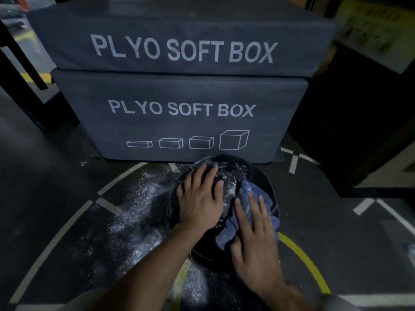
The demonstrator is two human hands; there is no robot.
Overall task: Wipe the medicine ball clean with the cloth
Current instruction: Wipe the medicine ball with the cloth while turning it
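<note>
A black medicine ball [226,167] dusted with white powder sits on the dark floor in front of the plyo boxes. My left hand [199,198] lies flat on the ball's top left with fingers spread. My right hand [253,232] presses a crumpled blue cloth [244,198] against the ball's right side with straight fingers. Much of the ball is hidden under my hands and the cloth.
Two stacked grey boxes marked PLYO SOFT BOX [179,108] stand right behind the ball. White powder [134,209] is scattered on the floor to the left. White and yellow floor lines [303,259] curve around. A dark block [350,131] stands at the right.
</note>
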